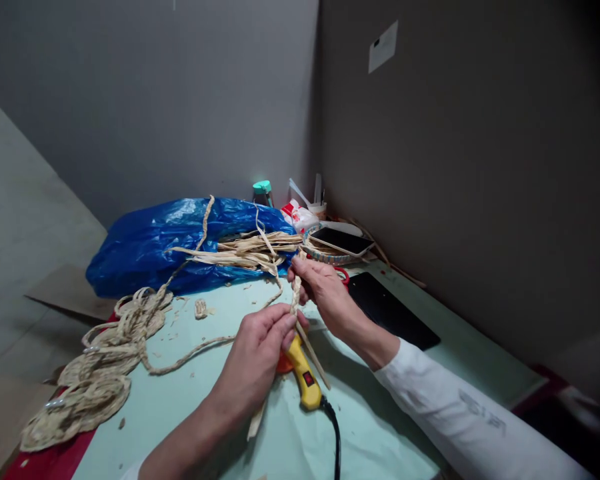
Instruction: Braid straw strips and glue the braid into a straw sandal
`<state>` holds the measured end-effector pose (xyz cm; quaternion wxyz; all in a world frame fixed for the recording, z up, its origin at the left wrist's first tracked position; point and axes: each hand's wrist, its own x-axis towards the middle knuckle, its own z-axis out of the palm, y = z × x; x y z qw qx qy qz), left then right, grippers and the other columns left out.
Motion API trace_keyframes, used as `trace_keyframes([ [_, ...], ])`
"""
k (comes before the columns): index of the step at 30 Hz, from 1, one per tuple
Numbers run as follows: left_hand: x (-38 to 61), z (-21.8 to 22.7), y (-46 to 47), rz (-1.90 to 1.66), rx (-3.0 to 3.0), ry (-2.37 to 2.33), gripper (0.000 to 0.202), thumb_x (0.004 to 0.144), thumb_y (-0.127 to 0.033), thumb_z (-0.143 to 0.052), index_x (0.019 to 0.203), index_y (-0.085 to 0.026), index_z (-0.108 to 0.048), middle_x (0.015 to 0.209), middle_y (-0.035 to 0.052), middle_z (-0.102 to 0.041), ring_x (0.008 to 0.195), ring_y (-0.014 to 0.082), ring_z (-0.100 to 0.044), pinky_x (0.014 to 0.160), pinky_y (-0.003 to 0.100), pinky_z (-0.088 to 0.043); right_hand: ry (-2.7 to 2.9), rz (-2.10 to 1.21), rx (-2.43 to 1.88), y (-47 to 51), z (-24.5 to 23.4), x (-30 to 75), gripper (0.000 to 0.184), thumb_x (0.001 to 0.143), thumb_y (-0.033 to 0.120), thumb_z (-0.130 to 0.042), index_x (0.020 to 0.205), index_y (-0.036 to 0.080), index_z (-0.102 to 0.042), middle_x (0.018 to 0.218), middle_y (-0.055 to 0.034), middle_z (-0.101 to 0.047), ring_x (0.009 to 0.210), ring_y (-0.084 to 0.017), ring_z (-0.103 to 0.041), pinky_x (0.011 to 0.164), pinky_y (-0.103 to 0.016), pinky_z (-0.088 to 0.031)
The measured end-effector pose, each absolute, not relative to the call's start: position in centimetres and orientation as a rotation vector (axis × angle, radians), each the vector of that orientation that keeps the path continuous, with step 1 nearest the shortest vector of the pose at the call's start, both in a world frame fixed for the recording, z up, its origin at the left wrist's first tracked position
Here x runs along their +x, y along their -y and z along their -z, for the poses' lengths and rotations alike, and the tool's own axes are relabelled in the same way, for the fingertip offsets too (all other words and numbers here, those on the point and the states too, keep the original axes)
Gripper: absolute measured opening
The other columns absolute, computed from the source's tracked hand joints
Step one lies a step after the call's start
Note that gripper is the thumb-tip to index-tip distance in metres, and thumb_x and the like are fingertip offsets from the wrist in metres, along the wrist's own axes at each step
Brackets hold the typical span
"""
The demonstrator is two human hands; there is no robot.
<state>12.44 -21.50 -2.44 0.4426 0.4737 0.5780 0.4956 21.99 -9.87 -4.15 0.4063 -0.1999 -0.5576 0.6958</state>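
Observation:
A short length of braided straw [296, 293] runs between my two hands, above the table. My left hand [263, 343] pinches its lower end, with loose strands hanging below. Farther away, my right hand [320, 283] is closed on the upper end. Just under my left hand lies a yellow glue gun [304, 377] with a red switch and a black cord; its front part is hidden. From near my left hand a long braided cord [190, 360] curves left to a pile of coiled braid [100, 373] at the table's left edge.
A blue plastic bag [150, 247] with dry straw strands [250, 248] spilling out lies at the back. To its right, a phone [343, 239] rests on a round woven basket [325, 255]. A black tablet-like slab [393, 310] lies right, beside red-handled scissors [342, 273]. Walls stand behind and right.

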Motion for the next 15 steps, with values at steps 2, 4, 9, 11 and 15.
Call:
trace_keyframes([
  [2, 11.6, 2.1, 21.2, -1.3, 1.122, -1.458, 0.023, 0.087, -0.037, -0.056, 0.079, -0.016, -0.063, 0.058, -0.0052, -0.039, 0.053, 0.0084, -0.031, 0.049, 0.02, -0.025, 1.468, -1.816, -0.413, 10.4, 3.7, 22.0, 0.046, 0.087, 0.063, -0.05, 0.082, 0.018, -0.056, 0.07, 0.0016, -0.055, 0.056, -0.01, -0.049, 0.053, -0.022, -0.04],
  [4, 10.7, 1.8, 20.8, -1.376, 1.098, -1.486, 0.023, 0.085, -0.036, -0.058, 0.075, -0.016, -0.059, 0.055, -0.0066, -0.036, 0.05, 0.0076, -0.027, 0.046, 0.019, -0.021, 1.628, -1.833, -0.349, 11.3, 3.1, 22.1, 0.039, 0.09, 0.058, -0.048, 0.088, 0.019, -0.056, 0.082, -0.0004, -0.059, 0.068, -0.012, -0.056, 0.064, -0.024, -0.045],
  [9, 9.1, 1.8, 20.3, -1.448, 1.188, -1.465, 0.018, 0.088, -0.033, -0.055, 0.081, -0.016, -0.056, 0.06, -0.0058, -0.042, 0.055, 0.0084, -0.035, 0.05, 0.019, -0.028, 2.063, -1.505, -0.513, 13.0, 2.2, 22.3, 0.02, 0.096, 0.037, -0.048, 0.09, 0.019, -0.056, 0.085, 0.0004, -0.058, 0.072, -0.012, -0.052, 0.064, -0.023, -0.04],
  [11, 8.9, 1.9, 20.4, -1.455, 1.23, -1.438, 0.014, 0.089, -0.029, -0.053, 0.097, -0.018, -0.054, 0.062, -0.006, -0.047, 0.06, 0.0098, -0.043, 0.057, 0.02, -0.035, 2.077, -1.433, -0.518, 13.1, 2.2, 22.2, 0.019, 0.097, 0.035, -0.046, 0.094, 0.019, -0.057, 0.092, -0.0006, -0.059, 0.077, -0.013, -0.052, 0.064, -0.023, -0.038],
  [15, 8.8, 1.4, 20.6, -1.371, 1.276, -1.362, 0.026, 0.089, -0.024, -0.049, 0.113, -0.021, -0.042, 0.072, -0.0036, -0.06, 0.07, 0.0138, -0.056, 0.069, 0.025, -0.042, 2.05, -1.399, -0.464, 12.7, 2.6, 22.1, 0.029, 0.095, 0.032, -0.047, 0.071, 0.018, -0.056, 0.069, 0.0021, -0.052, 0.068, -0.013, -0.049, 0.061, -0.023, -0.035],
])
